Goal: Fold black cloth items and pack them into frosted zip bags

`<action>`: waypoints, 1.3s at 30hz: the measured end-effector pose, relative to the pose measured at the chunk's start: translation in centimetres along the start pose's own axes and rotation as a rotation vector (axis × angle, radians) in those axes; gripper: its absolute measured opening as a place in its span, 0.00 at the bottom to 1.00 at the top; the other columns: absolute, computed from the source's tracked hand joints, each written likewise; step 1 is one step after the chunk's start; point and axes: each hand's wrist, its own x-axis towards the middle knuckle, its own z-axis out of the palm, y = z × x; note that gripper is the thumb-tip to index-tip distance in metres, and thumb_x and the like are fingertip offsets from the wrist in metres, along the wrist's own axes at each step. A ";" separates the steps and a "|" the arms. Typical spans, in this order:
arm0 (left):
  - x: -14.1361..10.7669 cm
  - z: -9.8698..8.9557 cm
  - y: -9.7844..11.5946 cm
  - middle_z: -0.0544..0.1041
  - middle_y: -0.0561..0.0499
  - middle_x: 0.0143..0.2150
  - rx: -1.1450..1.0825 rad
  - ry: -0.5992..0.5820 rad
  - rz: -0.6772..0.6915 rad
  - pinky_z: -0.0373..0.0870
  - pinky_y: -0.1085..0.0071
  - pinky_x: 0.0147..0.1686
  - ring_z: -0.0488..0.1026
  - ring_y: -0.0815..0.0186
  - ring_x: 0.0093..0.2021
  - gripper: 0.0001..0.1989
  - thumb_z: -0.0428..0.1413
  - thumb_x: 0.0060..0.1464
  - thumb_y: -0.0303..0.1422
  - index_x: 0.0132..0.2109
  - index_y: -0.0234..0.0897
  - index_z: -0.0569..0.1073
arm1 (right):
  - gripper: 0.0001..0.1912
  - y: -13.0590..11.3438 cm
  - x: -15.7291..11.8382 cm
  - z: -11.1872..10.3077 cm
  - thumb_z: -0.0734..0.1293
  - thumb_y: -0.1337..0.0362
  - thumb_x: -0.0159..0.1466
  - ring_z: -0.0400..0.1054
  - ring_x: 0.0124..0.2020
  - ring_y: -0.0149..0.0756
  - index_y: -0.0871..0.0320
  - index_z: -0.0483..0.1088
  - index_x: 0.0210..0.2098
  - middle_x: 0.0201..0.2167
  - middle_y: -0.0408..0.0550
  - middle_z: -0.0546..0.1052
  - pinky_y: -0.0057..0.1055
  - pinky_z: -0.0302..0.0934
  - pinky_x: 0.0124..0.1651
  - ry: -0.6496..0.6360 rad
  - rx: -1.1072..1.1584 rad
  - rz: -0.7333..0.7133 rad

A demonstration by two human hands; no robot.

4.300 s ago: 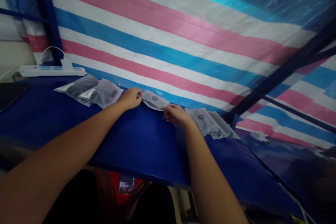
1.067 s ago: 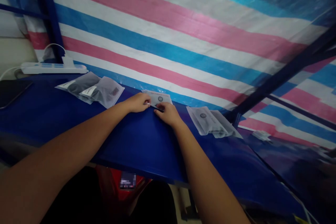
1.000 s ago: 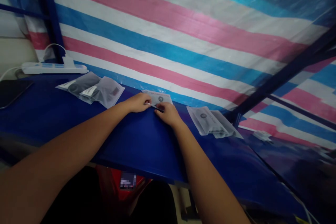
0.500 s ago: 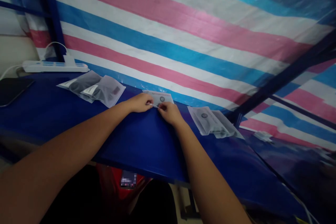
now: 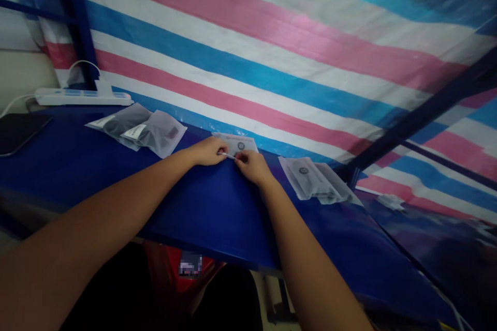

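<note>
A frosted plastic bag (image 5: 243, 143) with dark print lies near the back edge of the blue table (image 5: 217, 201), its near edge raised between my hands. My left hand (image 5: 213, 151) is closed on the left part of that edge. On the right part, my right hand (image 5: 250, 163) pinches the same edge with thumb and fingers. A thin whitish strip of it shows between the two hands. What the bag holds cannot be made out.
Two filled frosted bags (image 5: 163, 132) lie at the left, and more bags (image 5: 310, 178) overlap at the right. A white power strip (image 5: 77, 97) and a dark flat device (image 5: 21, 132) are at the far left. A striped sheet (image 5: 248, 62) hangs behind the table.
The view has shifted very slightly. Both hands keep their hold on the bag's edge, almost in the same place.
</note>
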 end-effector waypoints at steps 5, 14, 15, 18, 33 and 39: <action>0.0 0.0 -0.2 0.73 0.54 0.27 0.003 0.004 0.009 0.55 0.70 0.29 0.66 0.68 0.28 0.04 0.54 0.52 0.30 0.30 0.38 0.73 | 0.05 0.0 0.0 -0.1 0.67 0.67 0.60 0.71 0.33 0.35 0.55 0.76 0.31 0.31 0.44 0.79 0.29 0.59 0.37 0.000 -0.007 -0.010; 0.3 0.0 1.1 0.77 0.52 0.32 -0.061 0.034 0.030 0.63 0.72 0.33 0.72 0.67 0.33 0.03 0.57 0.52 0.28 0.35 0.37 0.76 | 0.09 -0.6 0.0 0.4 0.68 0.67 0.59 0.71 0.36 0.36 0.56 0.77 0.39 0.35 0.46 0.79 0.31 0.60 0.38 0.051 0.093 -0.157; 0.3 0.1 1.2 0.77 0.52 0.33 -0.083 0.034 0.029 0.64 0.72 0.33 0.73 0.67 0.34 0.04 0.57 0.52 0.28 0.36 0.37 0.76 | 0.09 -0.6 0.0 0.5 0.68 0.68 0.60 0.71 0.35 0.35 0.56 0.77 0.39 0.34 0.46 0.79 0.31 0.60 0.38 0.056 0.092 -0.176; 0.3 0.0 1.4 0.79 0.51 0.33 -0.144 0.028 -0.003 0.66 0.72 0.34 0.75 0.66 0.34 0.06 0.58 0.53 0.29 0.39 0.37 0.77 | 0.08 -0.5 0.2 0.6 0.67 0.69 0.60 0.70 0.34 0.35 0.57 0.78 0.38 0.33 0.46 0.79 0.31 0.60 0.38 0.070 0.094 -0.194; 0.2 -0.3 1.7 0.77 0.51 0.31 -0.096 0.026 -0.029 0.61 0.71 0.32 0.71 0.68 0.31 0.05 0.57 0.56 0.32 0.35 0.36 0.76 | 0.08 -0.7 0.2 0.2 0.67 0.65 0.63 0.70 0.34 0.35 0.56 0.78 0.40 0.34 0.46 0.80 0.30 0.60 0.37 0.043 0.095 -0.163; 0.3 -0.2 1.4 0.76 0.51 0.30 -0.078 0.025 -0.017 0.60 0.71 0.31 0.69 0.68 0.30 0.05 0.57 0.56 0.32 0.35 0.36 0.76 | 0.08 -0.8 0.1 0.2 0.67 0.65 0.63 0.70 0.35 0.35 0.56 0.78 0.40 0.34 0.46 0.79 0.31 0.60 0.38 0.033 0.087 -0.157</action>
